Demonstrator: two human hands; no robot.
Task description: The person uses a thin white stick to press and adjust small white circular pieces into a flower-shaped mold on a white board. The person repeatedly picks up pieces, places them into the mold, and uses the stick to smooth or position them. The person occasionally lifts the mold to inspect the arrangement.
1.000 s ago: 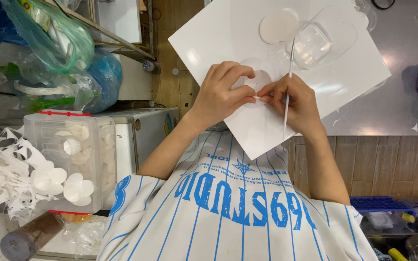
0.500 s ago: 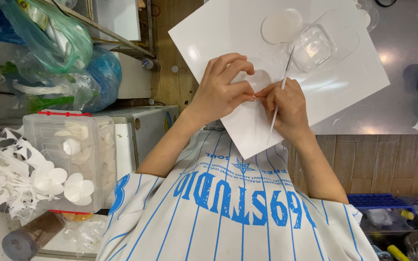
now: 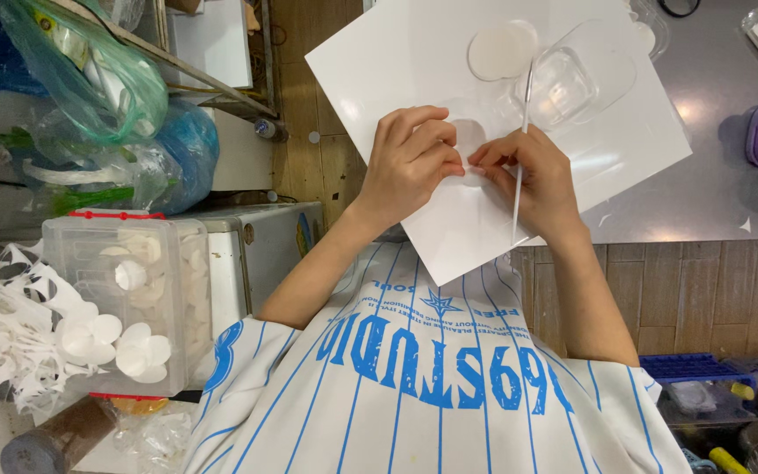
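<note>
Resting on the white board [image 3: 414, 61] atop the tabletop [image 3: 712, 202], a small paper disc [image 3: 469, 140] is pinched between both hands, left [image 3: 410, 162] and right [image 3: 532, 175], the thin stick [image 3: 521, 140] now swung upright from its earlier tilt.

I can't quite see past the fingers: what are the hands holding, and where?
Both hands, left and right, pinch a small white paper disc at its lower edge; the right also holds a thin white stick.

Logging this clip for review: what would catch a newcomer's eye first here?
Both hands meet at centre, the left hand and right hand pinching a small white paper disc over a large white sheet. At the left, a clear plastic box holds more cut discs beside a heap of punched paper scraps.
</note>
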